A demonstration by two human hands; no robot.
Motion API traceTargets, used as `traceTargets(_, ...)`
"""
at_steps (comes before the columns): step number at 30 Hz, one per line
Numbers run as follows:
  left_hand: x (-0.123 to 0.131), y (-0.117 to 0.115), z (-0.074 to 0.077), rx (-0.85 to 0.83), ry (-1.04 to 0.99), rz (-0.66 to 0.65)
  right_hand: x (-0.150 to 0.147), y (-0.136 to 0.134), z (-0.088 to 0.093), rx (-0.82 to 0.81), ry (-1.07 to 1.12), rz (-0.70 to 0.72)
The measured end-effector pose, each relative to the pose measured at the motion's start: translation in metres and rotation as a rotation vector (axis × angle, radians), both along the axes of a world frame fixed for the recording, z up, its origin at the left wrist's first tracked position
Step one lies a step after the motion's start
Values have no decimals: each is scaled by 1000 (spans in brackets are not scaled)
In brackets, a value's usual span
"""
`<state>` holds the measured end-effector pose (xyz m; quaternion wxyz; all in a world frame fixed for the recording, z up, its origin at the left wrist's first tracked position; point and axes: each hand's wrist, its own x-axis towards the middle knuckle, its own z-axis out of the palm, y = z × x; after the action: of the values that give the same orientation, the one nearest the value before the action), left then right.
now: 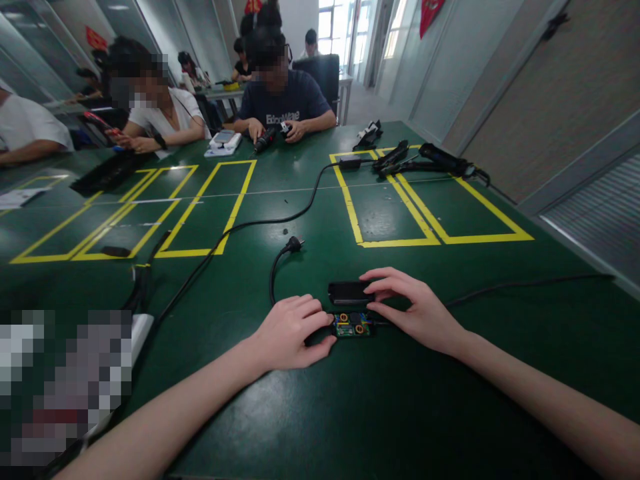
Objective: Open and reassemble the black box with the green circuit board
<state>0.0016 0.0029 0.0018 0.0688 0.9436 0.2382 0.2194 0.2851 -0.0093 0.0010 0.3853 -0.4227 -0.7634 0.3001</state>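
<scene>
A small green circuit board [353, 326] in an opened black power adapter lies on the green table [320, 413] between my hands. My left hand [290, 331] grips its left end, fingers curled around it. My right hand [413, 307] rests on its right end, and its index finger touches the separate black cover [350, 292] lying just behind the board. A black cord with a plug [293, 245] curves away from the adapter's left side. Another black cable [525, 285] runs off to the right.
Yellow tape rectangles [395, 200] mark the table. A long black cable [260, 223] crosses to a white power strip [140, 328] at the left. Black adapters and tools [430, 160] lie at the far right. Other people sit at the far edge, one holding a black tool [265, 140].
</scene>
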Motion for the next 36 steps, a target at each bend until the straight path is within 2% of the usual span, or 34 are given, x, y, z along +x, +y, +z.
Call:
traceTargets(3, 1, -1, 0, -46, -38, 14, -5, -5, 2, -85, 90, 12)
traceTargets(9, 1, -1, 3, -144, -79, 134, -7, -7, 0, -148, 106, 15)
traceTargets(15, 1, -1, 4, -177, -80, 170, -7, -5, -4, -261, 162, 20)
traceTargets(22, 0, -1, 4, -213, -95, 167, -9, -4, -1, -238, 146, 17)
traceTargets(29, -1, -1, 2, -214, -128, 141, -7, -5, 8, -208, 142, 76)
traceTargets(36, -1, -1, 2, -213, -105, 114, -6, -6, 11, -100, 124, 122)
